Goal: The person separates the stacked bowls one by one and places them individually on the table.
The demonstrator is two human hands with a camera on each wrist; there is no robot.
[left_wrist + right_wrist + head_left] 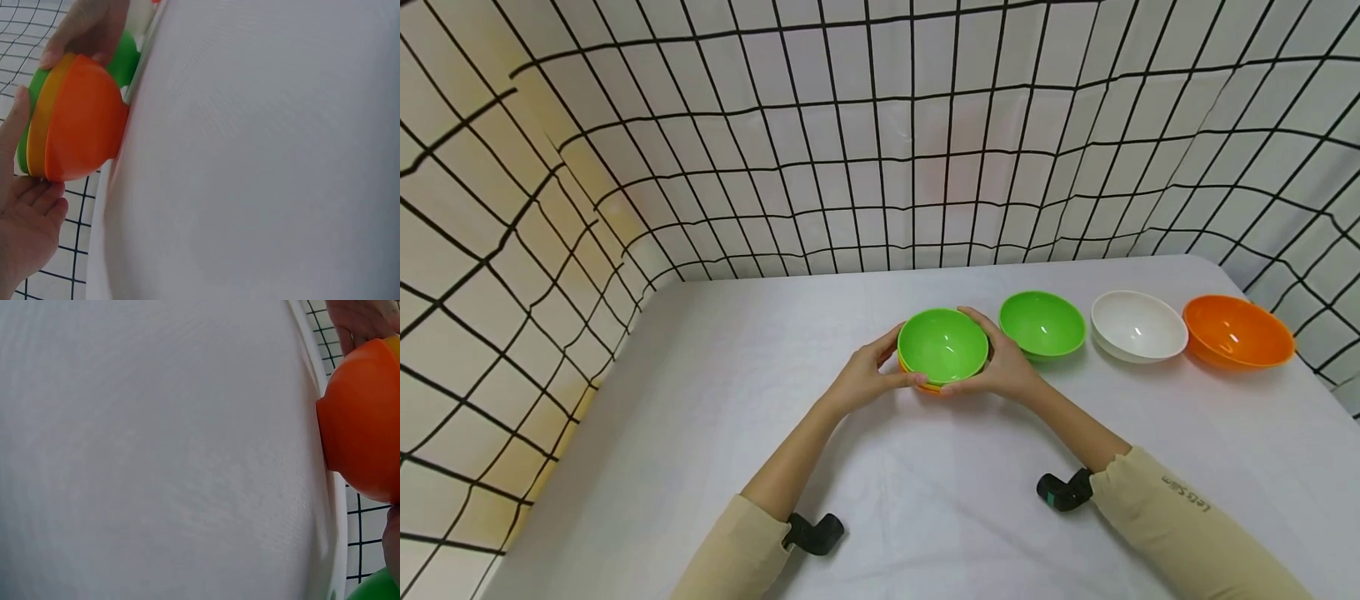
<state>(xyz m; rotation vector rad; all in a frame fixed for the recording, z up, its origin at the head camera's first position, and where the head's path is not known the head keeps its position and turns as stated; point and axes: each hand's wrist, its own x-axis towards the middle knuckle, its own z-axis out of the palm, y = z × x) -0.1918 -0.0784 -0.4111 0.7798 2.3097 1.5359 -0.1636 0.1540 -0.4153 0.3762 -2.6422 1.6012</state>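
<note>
A bowl stack [943,346] is being held between left hand [867,377] and right hand [1009,368]; "LetsSlim" is being displayed on the sleeve [1180,521] behind the latter.

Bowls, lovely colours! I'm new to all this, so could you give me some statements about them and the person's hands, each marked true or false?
1. The left hand and right hand both hold one stack of bowls. True.
2. White is the colour at the top of that stack. False: the green top bowl is uppermost.
3. In the head view, a white bowl sits between a loose green bowl and a loose orange bowl. True.
4. The loose orange bowl is the loose one nearest the right hand. False: the loose green bowl is nearest.
5. The left wrist view shows a yellow bowl in the stack. True.
6. The person wears gloves. False: both hands are bare.
</note>
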